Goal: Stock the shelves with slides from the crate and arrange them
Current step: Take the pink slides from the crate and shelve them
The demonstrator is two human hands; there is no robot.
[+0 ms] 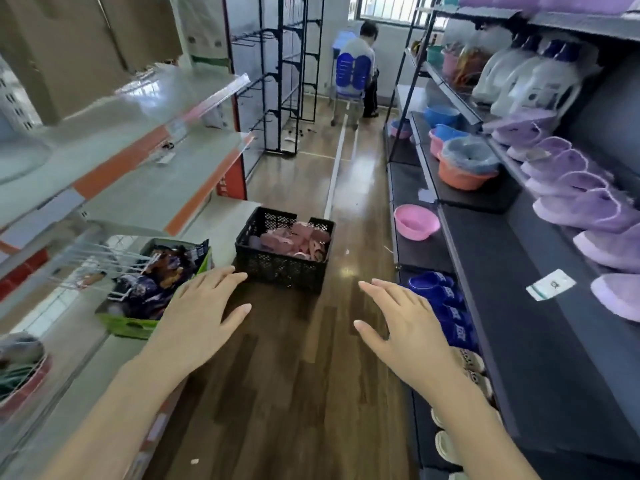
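Reaching forward with both hands spread and empty, I see the black crate (284, 249) of pink slides (294, 240) on the floor straight ahead, my left hand (204, 313) nearer its corner than my right hand (405, 327).

BODY: person, two hands and forearms in view | LEFT: left hand (204, 306) bare, slim fingers, nails short and rounded; left forearm (121, 410) bare down to the near edge of view | RIGHT: right hand (405, 327) bare, slim fingers, nails short and rounded; right forearm (474, 420) bare down to the near edge of view
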